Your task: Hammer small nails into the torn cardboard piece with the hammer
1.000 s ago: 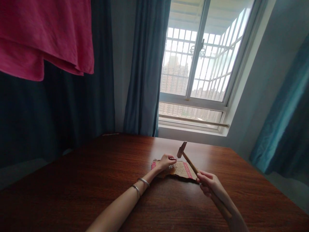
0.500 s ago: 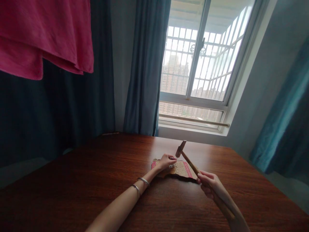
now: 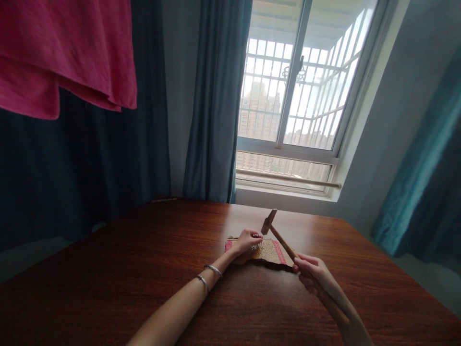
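My left hand (image 3: 248, 240) reaches over a pink-and-tan patterned board (image 3: 272, 251) lying on the table. Thumb and fingers are pinched together on what looks like a thin nail (image 3: 262, 236), mostly hidden by the fingertips. Small shiny bits (image 3: 256, 247) show on the board below that hand. My right hand (image 3: 312, 275) is wrapped round the wooden handle of a hammer (image 3: 284, 241), whose end runs back under the wrist. The metal hammer head is raised just above the left fingertips, at the nail's top. Whether it touches the nail I cannot tell.
The brown wooden table (image 3: 144, 269) stretches wide around the board. Behind it stand a barred window (image 3: 288, 96) and a blue curtain (image 3: 212, 105). A pink cloth (image 3: 72, 57) hangs at the upper left, and another curtain (image 3: 421, 168) hangs at the right.
The whole view has shifted very slightly. Both hands keep their grip, and the hammer stays in nearly the same place above the left fingertips.
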